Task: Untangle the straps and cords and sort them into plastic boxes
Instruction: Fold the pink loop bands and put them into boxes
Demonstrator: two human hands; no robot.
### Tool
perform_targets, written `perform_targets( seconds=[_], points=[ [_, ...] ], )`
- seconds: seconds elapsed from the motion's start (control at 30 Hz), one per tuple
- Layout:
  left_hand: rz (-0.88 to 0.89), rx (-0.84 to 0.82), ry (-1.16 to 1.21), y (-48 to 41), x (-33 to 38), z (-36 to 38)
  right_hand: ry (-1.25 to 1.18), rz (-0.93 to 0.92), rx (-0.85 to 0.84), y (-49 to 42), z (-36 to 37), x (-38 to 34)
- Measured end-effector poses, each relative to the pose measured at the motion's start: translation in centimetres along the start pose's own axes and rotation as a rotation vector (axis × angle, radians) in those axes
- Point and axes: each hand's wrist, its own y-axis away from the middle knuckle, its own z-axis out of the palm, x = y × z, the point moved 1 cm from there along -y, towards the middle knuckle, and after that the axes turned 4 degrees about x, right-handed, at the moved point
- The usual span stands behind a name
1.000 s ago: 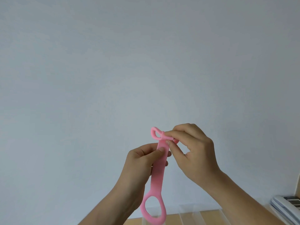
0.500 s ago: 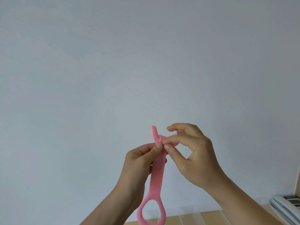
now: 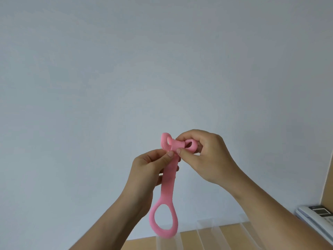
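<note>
One strap [image 3: 168,179] between left hand [image 3: 146,171], right hand [image 3: 207,158] — mid-air

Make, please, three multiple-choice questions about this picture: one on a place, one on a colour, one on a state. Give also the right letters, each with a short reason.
1. Where is the large loop of the strap?
A. At its lower end, hanging below the left hand
B. Around a wrist
C. Flat on the table

2. What colour is the strap?
A. Blue
B. Black
C. Pink

3. What is the right hand doing?
A. Pressing flat on the table
B. Pinching the strap's folded upper end
C. Hanging free, holding nothing

Answers:
1 A: the loop dangles in the air above the clear plastic boxes.
2 C: the whole strap is pink.
3 B: thumb and forefinger close on the strap beside the small loop at the top.
</note>
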Motion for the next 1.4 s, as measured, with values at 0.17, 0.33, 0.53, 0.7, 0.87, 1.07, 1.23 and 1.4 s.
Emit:
perform_targets(
  seconds=[0.17,0.33,0.53,0.7,0.87,1.07,1.23,1.4],
  points=[
    [-0.028,-0.053,-0.035,-0.4,-0.2,-0.2,0.160,-0.218,0.109,0.5,0.1,0.4],
    [-0.004,-0.078,0.006,-0.5,-0.3,0.1,0.320,-0.404,0.205,1.3,1.1,1.1],
    [-0.004,-0.057,0.027,-0.5,-0.3,0.6,0.328,-0.446,0.213,1.6,1.4,1.9],
    [-0.006,-0.005,0.031,-0.6,-0.8,0.8,0.161,-0.324,0.127,1.7,1.0,1.9],
    [0.026,0.039,0.006,-0.9,-1.0,0.8,-0.068,0.182,0.018,0.7,0.8,1.8],
    [0.106,0.023,-0.049,-0.7,-1.2,0.9,-0.132,0.197,-0.143,0.3,0.2,1.7],
    [-0.028,0.024,0.100,-0.4,-1.6,1.1,-0.100,0.121,-0.015,0.9,0.8,2.3],
    [-0.151,0.052,0.130,0.4,-2.3,1.5,0.013,0.042,0.095,1.5,0.8,2.8]
  ],
)
